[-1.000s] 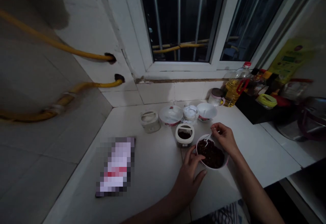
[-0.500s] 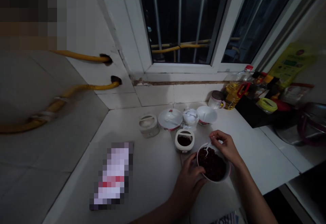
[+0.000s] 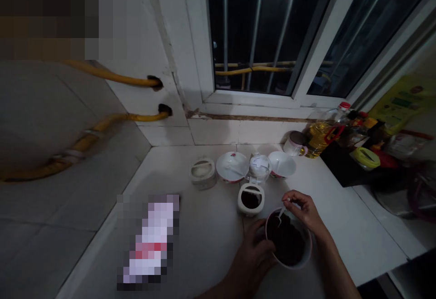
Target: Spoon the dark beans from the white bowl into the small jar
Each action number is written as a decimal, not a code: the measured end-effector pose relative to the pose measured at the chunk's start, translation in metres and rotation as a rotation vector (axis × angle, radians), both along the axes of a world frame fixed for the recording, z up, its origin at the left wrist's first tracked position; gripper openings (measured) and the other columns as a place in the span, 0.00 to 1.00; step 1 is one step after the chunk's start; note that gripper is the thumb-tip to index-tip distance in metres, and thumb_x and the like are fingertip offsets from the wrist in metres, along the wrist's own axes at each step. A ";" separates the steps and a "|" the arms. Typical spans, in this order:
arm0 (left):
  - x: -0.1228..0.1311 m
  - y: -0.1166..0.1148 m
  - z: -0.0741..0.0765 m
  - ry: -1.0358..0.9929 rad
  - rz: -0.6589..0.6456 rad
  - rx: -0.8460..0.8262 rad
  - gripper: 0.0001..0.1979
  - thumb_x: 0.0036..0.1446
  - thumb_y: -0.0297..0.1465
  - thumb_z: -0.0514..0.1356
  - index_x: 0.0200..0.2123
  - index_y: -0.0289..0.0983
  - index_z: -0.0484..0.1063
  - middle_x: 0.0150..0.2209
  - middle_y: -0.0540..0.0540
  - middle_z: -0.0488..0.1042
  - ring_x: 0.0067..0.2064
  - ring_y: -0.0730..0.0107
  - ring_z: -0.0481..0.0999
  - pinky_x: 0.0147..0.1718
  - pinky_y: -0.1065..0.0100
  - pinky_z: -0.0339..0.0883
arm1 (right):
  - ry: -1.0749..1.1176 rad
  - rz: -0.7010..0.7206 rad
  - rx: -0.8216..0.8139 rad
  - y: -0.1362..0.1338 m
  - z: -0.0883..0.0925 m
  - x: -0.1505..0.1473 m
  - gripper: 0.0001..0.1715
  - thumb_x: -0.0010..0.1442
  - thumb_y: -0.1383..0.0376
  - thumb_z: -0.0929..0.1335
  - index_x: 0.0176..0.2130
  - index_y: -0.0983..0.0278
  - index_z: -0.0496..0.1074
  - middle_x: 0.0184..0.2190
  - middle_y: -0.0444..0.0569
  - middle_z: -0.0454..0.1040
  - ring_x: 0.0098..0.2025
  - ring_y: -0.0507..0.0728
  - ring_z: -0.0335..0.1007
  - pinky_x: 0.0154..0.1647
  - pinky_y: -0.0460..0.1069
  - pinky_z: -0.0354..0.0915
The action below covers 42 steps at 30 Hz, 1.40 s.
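My left hand [image 3: 256,248] grips the near-left rim of a white bowl [image 3: 308,253], thumb over the edge and fingers around the outside. Dark reddish-brown, crumbly food [image 3: 288,240] fills much of the bowl. Between the thumb and fingers of my right hand [image 3: 303,210] is the handle of a small white plastic fork [image 3: 282,213], its tip down in the food near the far rim. Just beyond the bowl stands a clear container [image 3: 251,199] with a white-framed lid and dark contents.
Behind are another lidded container [image 3: 202,173], a white plate [image 3: 232,166], a clear jar [image 3: 260,166] and a white bowl [image 3: 282,164]. A lidded mug [image 3: 294,144] and an oil bottle [image 3: 320,135] stand by the wall. A blurred-out flat object [image 3: 153,240] lies left.
The whole view has shifted, so the counter items appear slightly lower and further right. Both hands keep their holds; the fork stays in the food, at a slightly different angle.
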<state>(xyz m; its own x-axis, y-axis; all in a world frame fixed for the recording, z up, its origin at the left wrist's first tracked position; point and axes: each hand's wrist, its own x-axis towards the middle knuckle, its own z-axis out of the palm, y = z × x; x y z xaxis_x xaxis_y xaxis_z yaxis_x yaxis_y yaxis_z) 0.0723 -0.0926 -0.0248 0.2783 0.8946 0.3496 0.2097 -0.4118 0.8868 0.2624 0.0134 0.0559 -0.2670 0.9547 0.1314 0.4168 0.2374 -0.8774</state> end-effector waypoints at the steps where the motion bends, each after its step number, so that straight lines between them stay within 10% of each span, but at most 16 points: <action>1: -0.001 0.000 0.002 -0.006 0.010 -0.005 0.04 0.61 0.31 0.58 0.40 0.41 0.70 0.62 0.42 0.56 0.53 0.63 0.72 0.54 0.61 0.68 | -0.004 0.001 -0.002 0.000 0.001 0.000 0.15 0.55 0.53 0.69 0.29 0.63 0.74 0.25 0.46 0.72 0.28 0.55 0.67 0.32 0.48 0.65; 42: -0.003 0.005 0.010 -0.017 0.044 -0.020 0.07 0.60 0.35 0.60 0.41 0.40 0.72 0.55 0.40 0.63 0.60 0.56 0.63 0.57 0.56 0.61 | 0.183 -0.007 -0.002 -0.003 0.002 -0.002 0.15 0.49 0.54 0.72 0.28 0.64 0.74 0.21 0.44 0.72 0.24 0.52 0.67 0.30 0.48 0.64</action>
<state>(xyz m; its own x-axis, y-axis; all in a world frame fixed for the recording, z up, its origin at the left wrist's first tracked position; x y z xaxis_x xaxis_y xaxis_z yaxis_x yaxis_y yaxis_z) 0.0688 -0.0875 -0.0149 0.2327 0.9127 0.3360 0.2123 -0.3848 0.8982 0.2603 0.0101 0.0577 -0.2326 0.9566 0.1757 0.2516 0.2337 -0.9392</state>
